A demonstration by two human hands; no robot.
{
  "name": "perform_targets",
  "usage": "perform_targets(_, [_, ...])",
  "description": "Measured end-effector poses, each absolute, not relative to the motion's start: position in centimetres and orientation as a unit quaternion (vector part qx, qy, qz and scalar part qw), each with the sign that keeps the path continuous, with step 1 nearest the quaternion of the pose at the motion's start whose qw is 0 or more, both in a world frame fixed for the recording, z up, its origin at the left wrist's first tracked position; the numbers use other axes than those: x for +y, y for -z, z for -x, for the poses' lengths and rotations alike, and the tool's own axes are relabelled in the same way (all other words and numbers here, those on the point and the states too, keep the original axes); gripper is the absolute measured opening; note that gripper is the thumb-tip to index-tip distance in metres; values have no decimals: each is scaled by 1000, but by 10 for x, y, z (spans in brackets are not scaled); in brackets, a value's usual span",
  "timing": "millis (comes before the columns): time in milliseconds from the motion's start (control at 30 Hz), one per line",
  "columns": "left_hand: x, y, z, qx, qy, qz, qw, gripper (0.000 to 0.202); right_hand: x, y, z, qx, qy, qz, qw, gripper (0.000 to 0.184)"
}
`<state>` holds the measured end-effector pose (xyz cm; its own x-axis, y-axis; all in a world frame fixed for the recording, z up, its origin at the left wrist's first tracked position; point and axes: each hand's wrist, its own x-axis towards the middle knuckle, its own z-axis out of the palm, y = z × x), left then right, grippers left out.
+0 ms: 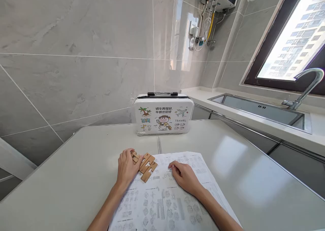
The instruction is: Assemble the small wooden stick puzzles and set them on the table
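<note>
Several notched wooden puzzle pieces (pixel 146 164) lie side by side on the top left corner of a large printed instruction sheet (pixel 167 197). My left hand (pixel 127 166) rests against their left end, fingers curled onto the nearest piece. My right hand (pixel 184 175) lies flat on the sheet to the right of the pieces, fingers stretched toward them, holding nothing.
A small white suitcase-shaped tin (pixel 164 115) with cartoon travel pictures stands upright at the back of the white table (pixel 76 163). To the right is a counter with a steel sink (pixel 259 111) and tap (pixel 304 85). A tiled wall stands behind.
</note>
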<state>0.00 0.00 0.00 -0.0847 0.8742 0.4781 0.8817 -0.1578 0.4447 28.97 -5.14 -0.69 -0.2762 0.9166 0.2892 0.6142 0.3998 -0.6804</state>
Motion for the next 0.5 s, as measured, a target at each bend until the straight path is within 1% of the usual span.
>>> perform_targets(133, [0,3,1,-648,342,681,4,49,-51,6,-290,-767,-230,497,335,27])
perform_targets(300, [-1,4,2,-643,342,685,11,45,-51,5,-291,-765,-235,495,338,27])
perform_targets(500, [-2,-4,4,-646,348,679,11,46,-51,4,-291,-763,-237,496,340,26])
